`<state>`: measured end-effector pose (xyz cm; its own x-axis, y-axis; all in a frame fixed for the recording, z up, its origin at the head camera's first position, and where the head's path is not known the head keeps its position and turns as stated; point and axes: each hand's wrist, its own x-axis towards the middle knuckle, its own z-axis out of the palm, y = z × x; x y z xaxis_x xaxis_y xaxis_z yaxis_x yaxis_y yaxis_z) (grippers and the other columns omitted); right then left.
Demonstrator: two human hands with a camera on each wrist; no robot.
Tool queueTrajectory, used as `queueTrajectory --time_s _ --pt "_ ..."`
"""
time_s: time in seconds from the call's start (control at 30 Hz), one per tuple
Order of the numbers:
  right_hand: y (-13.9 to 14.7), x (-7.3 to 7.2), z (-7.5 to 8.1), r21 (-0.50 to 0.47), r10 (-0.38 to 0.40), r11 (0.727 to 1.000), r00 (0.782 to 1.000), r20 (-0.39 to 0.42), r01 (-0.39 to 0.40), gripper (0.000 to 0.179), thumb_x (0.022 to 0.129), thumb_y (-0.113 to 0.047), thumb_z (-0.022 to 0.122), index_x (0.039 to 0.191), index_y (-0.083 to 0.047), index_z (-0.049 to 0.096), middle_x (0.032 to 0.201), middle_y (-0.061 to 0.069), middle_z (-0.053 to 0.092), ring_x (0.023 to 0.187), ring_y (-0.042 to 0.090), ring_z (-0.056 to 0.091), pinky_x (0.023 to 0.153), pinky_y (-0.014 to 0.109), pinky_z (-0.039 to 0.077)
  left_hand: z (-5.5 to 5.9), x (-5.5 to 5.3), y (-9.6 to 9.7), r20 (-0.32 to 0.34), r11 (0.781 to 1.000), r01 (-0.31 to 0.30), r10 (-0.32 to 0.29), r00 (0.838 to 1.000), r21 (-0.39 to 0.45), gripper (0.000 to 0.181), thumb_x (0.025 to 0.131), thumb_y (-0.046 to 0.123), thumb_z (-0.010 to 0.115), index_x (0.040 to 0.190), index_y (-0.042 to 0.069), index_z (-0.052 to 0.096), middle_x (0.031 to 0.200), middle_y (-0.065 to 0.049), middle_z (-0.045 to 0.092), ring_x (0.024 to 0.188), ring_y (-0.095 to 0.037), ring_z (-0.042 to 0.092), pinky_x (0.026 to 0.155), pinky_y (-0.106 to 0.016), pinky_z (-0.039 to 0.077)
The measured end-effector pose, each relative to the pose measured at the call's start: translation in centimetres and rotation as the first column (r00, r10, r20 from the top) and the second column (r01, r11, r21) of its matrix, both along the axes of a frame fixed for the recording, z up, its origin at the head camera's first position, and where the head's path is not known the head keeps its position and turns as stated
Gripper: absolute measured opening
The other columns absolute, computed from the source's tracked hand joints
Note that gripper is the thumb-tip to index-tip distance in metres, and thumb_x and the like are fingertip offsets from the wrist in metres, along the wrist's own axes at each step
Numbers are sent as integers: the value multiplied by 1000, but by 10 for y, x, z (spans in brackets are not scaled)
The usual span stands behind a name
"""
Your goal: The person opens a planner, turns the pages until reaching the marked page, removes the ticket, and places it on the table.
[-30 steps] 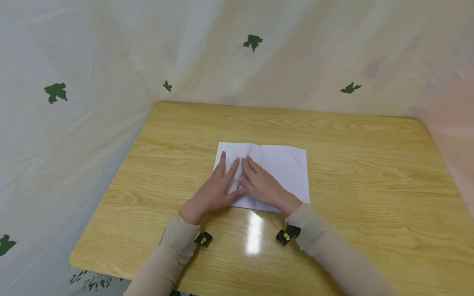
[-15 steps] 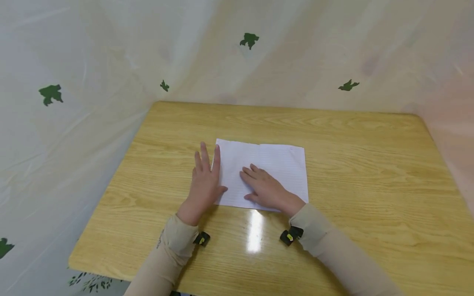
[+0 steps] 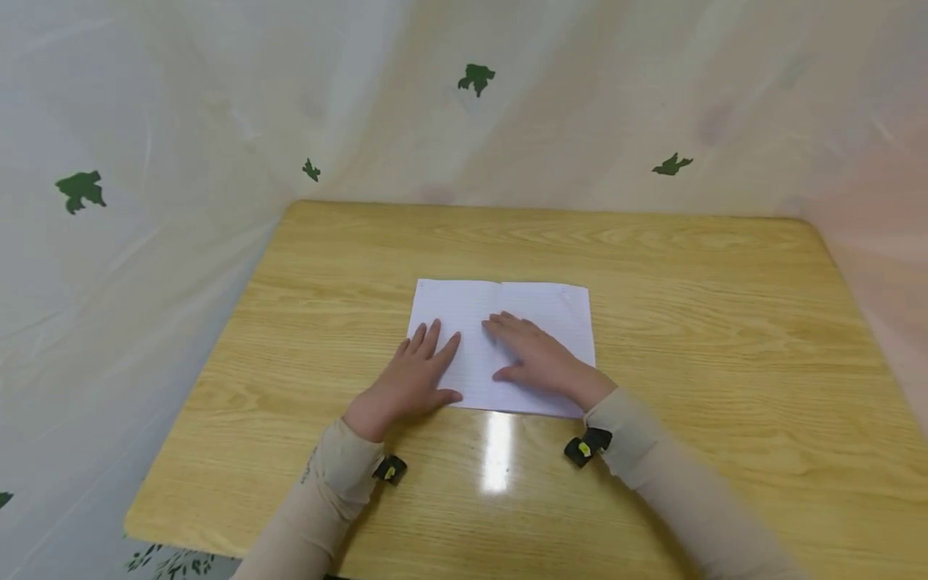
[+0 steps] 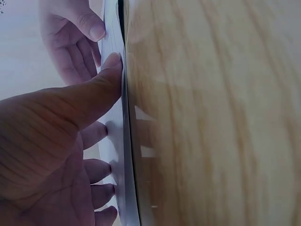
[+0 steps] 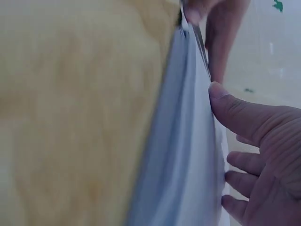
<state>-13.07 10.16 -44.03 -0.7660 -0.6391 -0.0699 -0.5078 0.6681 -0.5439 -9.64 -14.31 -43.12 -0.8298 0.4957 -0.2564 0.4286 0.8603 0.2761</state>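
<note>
An exercise book (image 3: 471, 302) with white ruled pages lies open on the wooden table. On its left page rests my left hand (image 3: 409, 379), palm down, fingers spread and thumb near the lower edge. My right hand (image 3: 544, 358) lies over the right page, its fingers stretched toward the middle fold. In the left wrist view the left thumb (image 4: 101, 92) touches the page close to the book's near edge. The right wrist view shows the right thumb (image 5: 240, 108) and fingertips against the paper, with the layered page edges (image 5: 174, 141) beside them.
The wooden table (image 3: 710, 346) extends on all sides of the book. Behind it hangs a pale curtain (image 3: 565, 97) printed with green birds. A bright light reflection (image 3: 497, 455) shows on the tabletop in front of the book.
Both hands were together near the fold over a creased page. The left hand swept out to the left edge, then came back onto the left page, which now lies flatter. The right hand shifted slightly right.
</note>
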Motion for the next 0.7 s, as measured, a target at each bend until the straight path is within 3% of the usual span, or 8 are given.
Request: queueTrajectory --time_s 0.2,0.37,0.53,0.7 --pt "34 -23 1 74 -136 988 991 4 135 91 83 -32 78 153 -4 28 158 22 22 146 39 13 117 55 9 0 0 -1 51 1000 -2 1 999 7 88 91 50 62 157 13 18 159 -24 -1 146 -42 -1 116 -56 9" --pt "55 -40 6 156 -252 958 966 51 241 98 81 -36 79 154 -2 22 158 26 17 145 43 10 114 61 6 1 1 0 69 1000 -6 5 998 19 88 91 49 63 157 13 17 159 -24 -3 146 -41 -3 116 -56 8" --pt "67 -50 12 195 -301 939 951 72 282 102 79 -40 81 152 2 24 156 29 19 144 46 11 110 68 9 1 1 1 76 999 -5 2 997 33 88 91 48 63 157 12 17 159 -24 -2 146 -42 -3 116 -57 8" --pt "69 -53 13 232 -322 924 946 34 306 100 76 -42 83 150 0 31 155 27 24 143 45 17 107 72 11 0 1 0 71 1000 2 -4 997 29 89 91 48 63 157 12 16 159 -24 -3 146 -42 -4 116 -57 7"
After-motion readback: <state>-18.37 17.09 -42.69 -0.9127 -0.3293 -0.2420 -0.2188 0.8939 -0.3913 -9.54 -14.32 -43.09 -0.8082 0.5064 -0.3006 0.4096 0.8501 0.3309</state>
